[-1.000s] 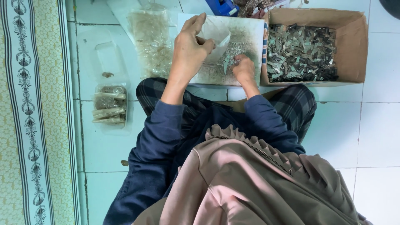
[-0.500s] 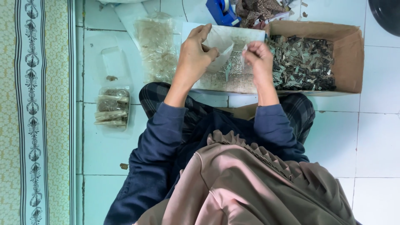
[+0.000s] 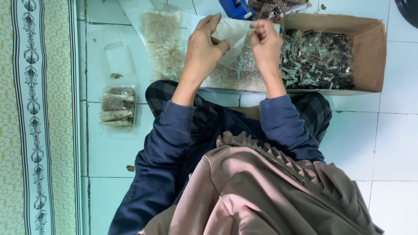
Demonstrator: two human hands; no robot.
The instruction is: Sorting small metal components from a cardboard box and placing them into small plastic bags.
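Note:
My left hand (image 3: pixel 204 45) and my right hand (image 3: pixel 264 40) are raised close together over a white sheet (image 3: pixel 226 78) strewn with small grey dried pieces. Between them they pinch a small clear plastic pouch (image 3: pixel 233 31), the left hand at its left edge and the right hand's fingertips at its top right. What the pouch holds is too small to tell. Just right of my right hand is an open cardboard box (image 3: pixel 370 52) full of grey-brown dried pieces (image 3: pixel 318 61).
A heap of empty clear pouches (image 3: pixel 163 43) lies left of the sheet. A filled clear packet (image 3: pixel 116 109) sits on the tiled floor (image 3: pixel 392 143) further left. A patterned mat (image 3: pixel 35 117) runs along the left edge, and a blue object (image 3: pixel 235 8) lies at the top.
My right hand has lifted off the sheet and moved up to meet the left hand at the pouch. The left hand stayed roughly where it was.

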